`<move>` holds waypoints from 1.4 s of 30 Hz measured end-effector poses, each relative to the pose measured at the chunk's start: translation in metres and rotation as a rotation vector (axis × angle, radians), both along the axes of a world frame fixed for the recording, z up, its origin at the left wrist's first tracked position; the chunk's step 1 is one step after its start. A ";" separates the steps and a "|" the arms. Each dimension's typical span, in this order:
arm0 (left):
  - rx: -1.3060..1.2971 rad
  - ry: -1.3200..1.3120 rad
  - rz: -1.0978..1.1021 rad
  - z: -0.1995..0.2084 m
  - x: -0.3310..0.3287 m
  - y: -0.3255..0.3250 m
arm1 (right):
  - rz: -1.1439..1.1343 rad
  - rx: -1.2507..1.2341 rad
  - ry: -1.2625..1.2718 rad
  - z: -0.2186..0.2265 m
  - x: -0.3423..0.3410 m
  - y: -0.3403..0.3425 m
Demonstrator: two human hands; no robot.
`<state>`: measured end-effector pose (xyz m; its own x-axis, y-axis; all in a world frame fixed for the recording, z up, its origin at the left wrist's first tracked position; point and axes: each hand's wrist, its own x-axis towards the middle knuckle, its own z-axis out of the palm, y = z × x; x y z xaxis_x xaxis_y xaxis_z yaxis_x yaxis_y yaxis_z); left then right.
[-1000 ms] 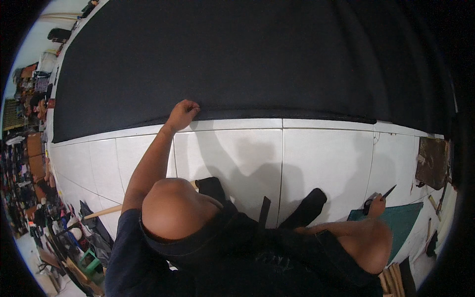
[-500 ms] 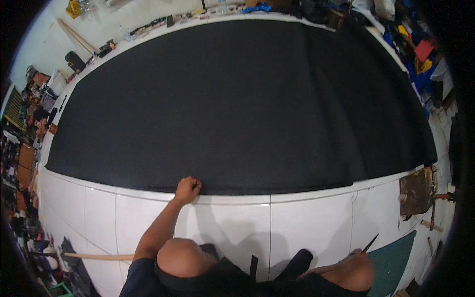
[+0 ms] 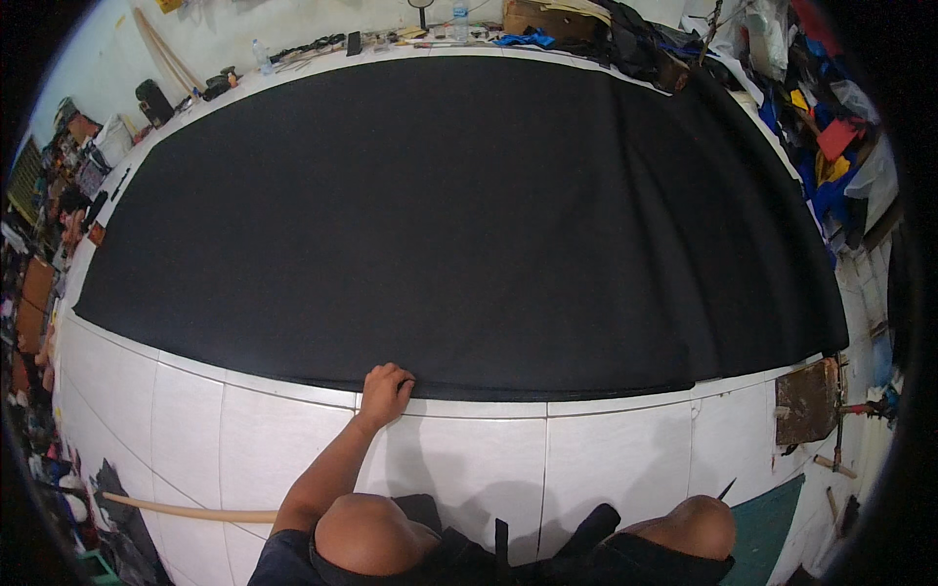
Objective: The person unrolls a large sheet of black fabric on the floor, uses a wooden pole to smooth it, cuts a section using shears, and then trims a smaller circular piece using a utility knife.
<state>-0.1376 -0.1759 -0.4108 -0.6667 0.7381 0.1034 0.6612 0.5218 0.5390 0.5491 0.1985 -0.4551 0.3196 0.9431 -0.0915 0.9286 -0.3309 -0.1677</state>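
A large black sheet of fabric lies spread over the white tiled floor. At its near edge is my left hand, its fingers curled closed and pinching the fabric border. My right hand is hidden behind my right knee. Beside that knee the tip of a dark pointed blade sticks up; the rest of the tool cannot be seen.
A dark green mat lies at lower right, near a worn brown board. A long wooden stick rests at lower left. Piled cloth and bags border the far right; a phone and bottles line the wall.
My left hand has shifted slightly right along the fabric edge, still closed. My right hand, earlier partly visible with the blade, has dropped behind the knee. The view has tilted.
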 end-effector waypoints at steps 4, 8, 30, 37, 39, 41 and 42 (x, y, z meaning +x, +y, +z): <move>-0.067 0.025 -0.023 0.007 -0.005 -0.003 | 0.025 -0.006 0.007 0.003 0.001 -0.003; -0.094 -0.031 -0.061 0.002 -0.029 0.006 | 0.067 -0.008 0.001 0.009 0.012 -0.002; -0.496 -0.194 -0.412 0.077 -0.079 0.044 | 0.037 -0.068 0.166 0.042 0.094 -0.058; -0.344 -0.415 -0.289 0.046 -0.074 0.020 | 0.365 0.029 0.148 0.123 0.036 -0.103; -0.295 -0.489 -0.236 0.038 -0.063 0.013 | 0.498 0.094 0.346 0.180 -0.036 -0.111; -0.207 -0.382 -0.329 0.025 -0.056 0.017 | 0.568 0.047 0.321 0.223 -0.081 -0.105; -0.164 -0.325 -0.355 0.019 -0.053 0.016 | 0.492 -0.041 0.203 0.235 -0.099 -0.098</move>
